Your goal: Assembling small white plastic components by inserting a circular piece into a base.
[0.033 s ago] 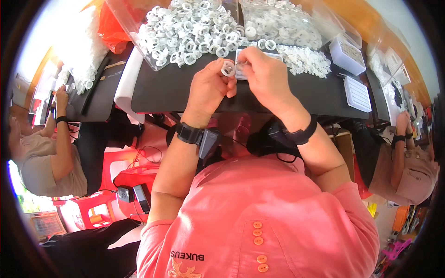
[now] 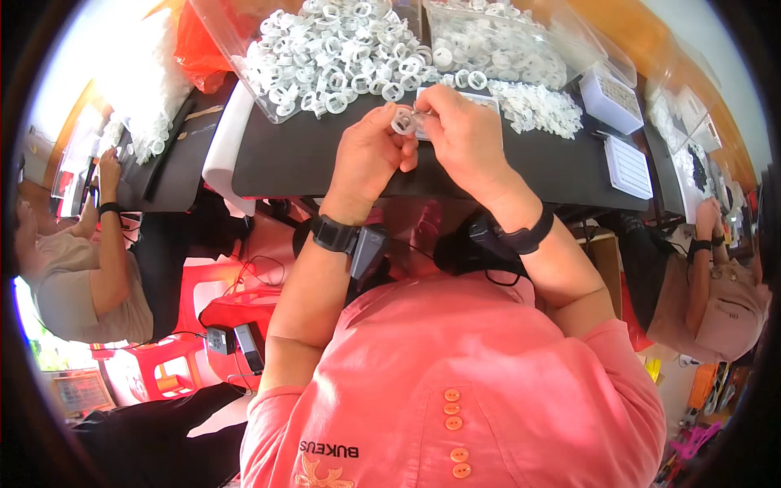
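One white ring (image 2: pixel 402 125): above the tabletop (image 2: pixel 297 167), inward from its near edge; probably light, stiff, slick.
Left hand (image 2: pixel 368 151): pinching its rim, likely the best hold.
Right hand (image 2: pixel 467 134): fingertips beside it; cannot tell if grasping anything.

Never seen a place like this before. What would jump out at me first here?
Probably the bright pink shirt filling the lower middle of the view. Next, the big heap of white ring-shaped parts on the far side of the black table. Between them, the left hand holds one small white ring, with the right hand close beside it.
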The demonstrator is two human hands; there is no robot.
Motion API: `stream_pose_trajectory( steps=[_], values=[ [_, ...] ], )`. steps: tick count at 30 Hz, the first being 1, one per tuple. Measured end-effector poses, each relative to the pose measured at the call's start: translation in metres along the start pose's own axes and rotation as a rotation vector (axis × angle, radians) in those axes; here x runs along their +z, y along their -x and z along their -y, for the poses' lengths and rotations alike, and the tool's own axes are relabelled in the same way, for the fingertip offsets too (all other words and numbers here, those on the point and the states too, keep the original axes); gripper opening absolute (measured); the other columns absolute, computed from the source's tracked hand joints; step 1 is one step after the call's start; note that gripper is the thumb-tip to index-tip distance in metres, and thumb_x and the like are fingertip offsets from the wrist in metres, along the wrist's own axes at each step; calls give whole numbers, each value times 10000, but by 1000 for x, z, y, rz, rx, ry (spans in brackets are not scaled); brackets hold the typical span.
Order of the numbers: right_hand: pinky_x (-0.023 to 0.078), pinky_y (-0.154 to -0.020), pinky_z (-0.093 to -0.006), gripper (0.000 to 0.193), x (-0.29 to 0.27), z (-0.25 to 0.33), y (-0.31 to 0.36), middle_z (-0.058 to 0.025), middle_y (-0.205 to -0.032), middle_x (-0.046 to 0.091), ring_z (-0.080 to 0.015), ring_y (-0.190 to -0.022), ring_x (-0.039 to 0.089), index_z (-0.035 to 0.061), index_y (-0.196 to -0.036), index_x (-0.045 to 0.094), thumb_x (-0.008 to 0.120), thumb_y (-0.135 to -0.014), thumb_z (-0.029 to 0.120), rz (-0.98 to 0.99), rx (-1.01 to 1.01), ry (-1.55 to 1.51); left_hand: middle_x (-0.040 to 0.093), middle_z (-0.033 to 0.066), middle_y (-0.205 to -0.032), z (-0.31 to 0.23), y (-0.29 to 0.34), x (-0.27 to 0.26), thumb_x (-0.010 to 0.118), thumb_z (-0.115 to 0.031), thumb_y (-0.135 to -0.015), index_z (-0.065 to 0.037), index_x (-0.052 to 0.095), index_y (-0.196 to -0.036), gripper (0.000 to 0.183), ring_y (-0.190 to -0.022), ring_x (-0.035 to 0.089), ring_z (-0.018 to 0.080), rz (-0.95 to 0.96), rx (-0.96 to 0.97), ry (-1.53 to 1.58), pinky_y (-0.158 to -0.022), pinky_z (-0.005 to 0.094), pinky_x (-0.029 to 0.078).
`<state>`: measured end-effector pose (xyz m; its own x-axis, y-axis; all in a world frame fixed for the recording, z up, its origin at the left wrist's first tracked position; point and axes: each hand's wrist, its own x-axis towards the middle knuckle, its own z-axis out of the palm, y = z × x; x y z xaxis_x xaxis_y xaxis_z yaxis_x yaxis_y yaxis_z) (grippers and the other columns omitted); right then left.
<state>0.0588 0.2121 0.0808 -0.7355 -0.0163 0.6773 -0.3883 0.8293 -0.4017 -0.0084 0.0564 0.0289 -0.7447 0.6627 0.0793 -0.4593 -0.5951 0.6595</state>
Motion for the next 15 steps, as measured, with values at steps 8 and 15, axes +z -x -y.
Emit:
stream_pose_trajectory(
  steps=[8,15],
  values=[
    [491,-543,-406,69,9,3,-1,-49,-772,609,-276,-688,655,110,-834,589,655,-818,100,-26,-116,20,618,66,-838,-1,0,-1,573,-292,-1011,-12,644,-1018,288,-671,591,176,-21,3,-3,-533,324,450],
    [490,-532,-411,67,7,5,-3,-51,-745,583,-271,-677,648,120,-824,597,656,-812,90,-16,-231,130,612,76,-825,1,-2,-1,578,-281,-1011,-17,621,-965,272,-640,577,190,-61,-17,64,-526,330,441]
  ],
)
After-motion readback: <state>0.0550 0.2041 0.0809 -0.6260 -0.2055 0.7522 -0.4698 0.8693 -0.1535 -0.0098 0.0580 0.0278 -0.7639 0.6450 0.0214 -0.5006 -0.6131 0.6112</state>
